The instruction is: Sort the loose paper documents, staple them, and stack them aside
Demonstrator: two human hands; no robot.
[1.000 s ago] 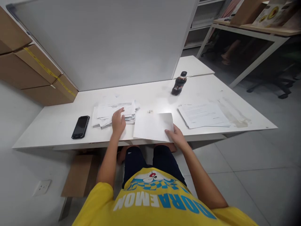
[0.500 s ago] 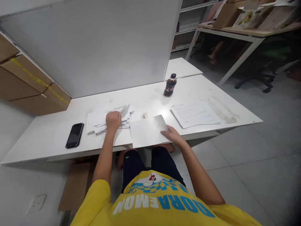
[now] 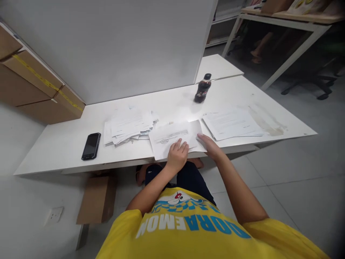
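A white sheet with a round stamp mark (image 3: 161, 138) lies at the table's front edge, part of it over the edge. My right hand (image 3: 210, 144) grips its right side, thumb on top. My left hand (image 3: 178, 155) rests on the lower middle of the sheet with its fingers spread. To the left is an uneven pile of printed papers (image 3: 129, 124). On the right lies a neater stack of papers (image 3: 233, 124). A small pale object (image 3: 171, 123) barely shows behind the sheet's far edge.
A dark drink bottle (image 3: 202, 88) stands towards the back of the white table (image 3: 172, 100). A black phone (image 3: 91, 146) lies at the left. Cardboard boxes (image 3: 40, 81) adjoin the left end; a grey panel rises behind.
My left hand has left the left pile and moved right onto the sheet. The sheet now shows print and a stamp where it looked blank. The view has shifted slightly.
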